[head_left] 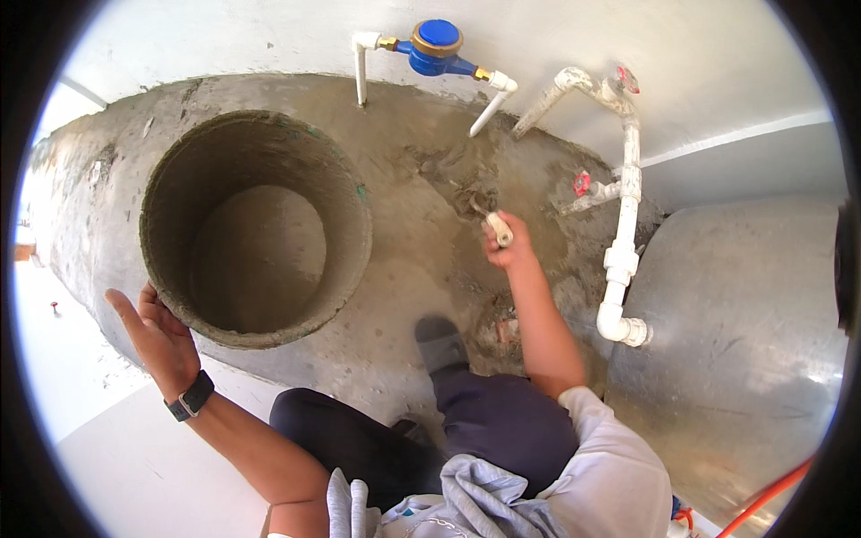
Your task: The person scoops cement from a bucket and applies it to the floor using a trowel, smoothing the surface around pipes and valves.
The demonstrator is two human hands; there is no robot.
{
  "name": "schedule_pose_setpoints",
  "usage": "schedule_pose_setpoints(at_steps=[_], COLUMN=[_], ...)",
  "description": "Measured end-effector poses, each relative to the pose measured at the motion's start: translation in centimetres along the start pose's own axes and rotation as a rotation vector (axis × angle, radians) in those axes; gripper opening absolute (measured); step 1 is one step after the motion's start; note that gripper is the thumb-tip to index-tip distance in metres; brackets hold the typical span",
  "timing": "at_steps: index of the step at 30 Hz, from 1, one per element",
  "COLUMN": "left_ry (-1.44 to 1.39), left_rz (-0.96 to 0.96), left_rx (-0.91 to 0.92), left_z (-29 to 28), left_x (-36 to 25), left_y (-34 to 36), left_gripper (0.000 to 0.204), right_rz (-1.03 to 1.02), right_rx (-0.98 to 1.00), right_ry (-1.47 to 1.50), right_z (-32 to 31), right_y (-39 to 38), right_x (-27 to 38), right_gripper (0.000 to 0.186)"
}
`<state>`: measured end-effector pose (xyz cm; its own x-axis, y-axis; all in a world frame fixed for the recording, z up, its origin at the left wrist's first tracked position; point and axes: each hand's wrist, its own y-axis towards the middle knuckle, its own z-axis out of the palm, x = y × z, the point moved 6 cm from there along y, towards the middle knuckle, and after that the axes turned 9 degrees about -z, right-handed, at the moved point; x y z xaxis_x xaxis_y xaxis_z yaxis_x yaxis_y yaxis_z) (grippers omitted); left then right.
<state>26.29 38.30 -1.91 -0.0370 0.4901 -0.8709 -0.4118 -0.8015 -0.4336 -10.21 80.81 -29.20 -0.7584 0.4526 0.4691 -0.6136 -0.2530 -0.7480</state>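
My right hand [508, 242] is closed around the pale handle of a trowel [500, 229]. The trowel's metal neck points away from me into a patch of wet mortar [459, 179] on the floor; its blade is hard to make out. At the left stands a large round bucket [350, 300], crusted with cement, with grey slurry or wet mix at its bottom. My left hand [163, 339], with a dark watch on its wrist, is at the bucket's near left side. Its thumb sticks out, and its fingers are slightly bent beside the bucket wall, partly hidden.
Along the wall run white pipes with a blue water meter [437, 47]. Another white pipe [630, 188] with red valve handles joins a metal tank [735, 332] at the right. A broken brick piece [508, 331] lies near my slippered foot [439, 345]. An orange hose [769, 495] shows at lower right.
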Motion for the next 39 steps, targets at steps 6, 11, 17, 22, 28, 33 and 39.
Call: schedule_pose_setpoints(at_steps=[6, 11, 17, 22, 28, 33, 39], left_ry=[0.044, 0.082, 0.065, 0.091, 0.102, 0.055, 0.05], left_rz=[0.005, -0.012, -0.014, -0.003, -0.002, 0.025, 0.008], left_rx=[0.05, 0.038, 0.029, 0.0, 0.04, -0.004, 0.011], left_z=[1.5, 2.8, 2.6, 2.6, 2.5, 1.2, 1.1], left_x=[0.4, 0.4, 0.4, 0.4, 0.3, 0.3, 0.2], left_y=[0.1, -0.4, -0.4, -0.1, -0.1, 0.2, 0.3], left_gripper=[0.089, 0.092, 0.096, 0.095, 0.093, 0.092, 0.093], right_rz=[-0.133, 0.197, -0.183, 0.01, 0.089, -0.359, -0.335], right_rx=[-0.06, 0.008, -0.153, 0.103, 0.147, -0.01, -0.065], right_ry=[-0.226, 0.033, -0.339, -0.274, 0.033, -0.646, -0.65], right_z=[0.9, 2.8, -1.6, 1.7, -0.1, -4.0, -3.2], right_y=[-3.4, 2.1, -3.8, -2.2, 0.5, -6.3, -1.3], right_x=[-1.7, -2.3, 0.4, -2.3, -0.5, 1.2, 0.8], right_gripper=[0.024, 0.027, 0.026, 0.029, 0.027, 0.027, 0.034])
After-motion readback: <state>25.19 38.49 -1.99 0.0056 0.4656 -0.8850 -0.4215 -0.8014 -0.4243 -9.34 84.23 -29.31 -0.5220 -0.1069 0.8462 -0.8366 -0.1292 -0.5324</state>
